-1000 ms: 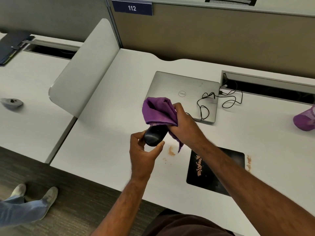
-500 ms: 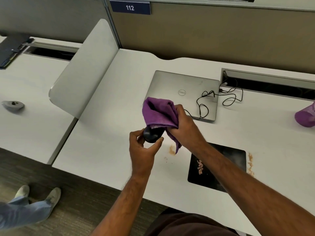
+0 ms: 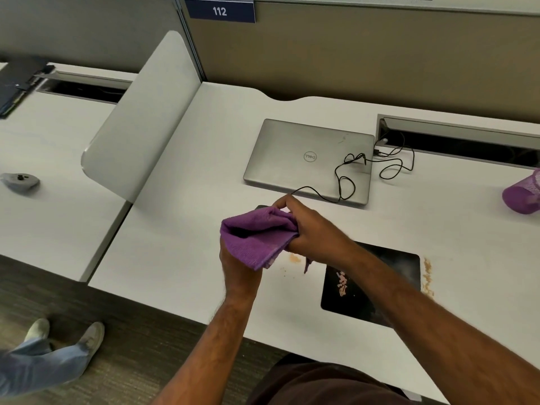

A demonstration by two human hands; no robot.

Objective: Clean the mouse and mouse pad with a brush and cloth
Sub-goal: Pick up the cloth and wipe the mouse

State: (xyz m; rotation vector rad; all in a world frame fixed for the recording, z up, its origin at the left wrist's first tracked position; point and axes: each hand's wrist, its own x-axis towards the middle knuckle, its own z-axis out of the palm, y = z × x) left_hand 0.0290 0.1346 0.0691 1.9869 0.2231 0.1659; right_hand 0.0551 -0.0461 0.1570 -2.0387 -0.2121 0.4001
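Above the desk [image 3: 181, 229], right hand [image 3: 314, 229] gripping purple cloth [image 3: 254, 238] draped over cupped left hand [image 3: 236, 267].

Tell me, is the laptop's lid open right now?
No, the silver laptop lies shut flat on the desk, logo side up, with a black cable looped across it.

Both forearms are bare, with no sleeves, watch or rings showing, above a dark brown garment [image 3: 327, 384] nearest the desk [image 3: 181, 223] edge.

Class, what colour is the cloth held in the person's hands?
Purple; the cloth shows clearly in the head view, gripped by the right hand.
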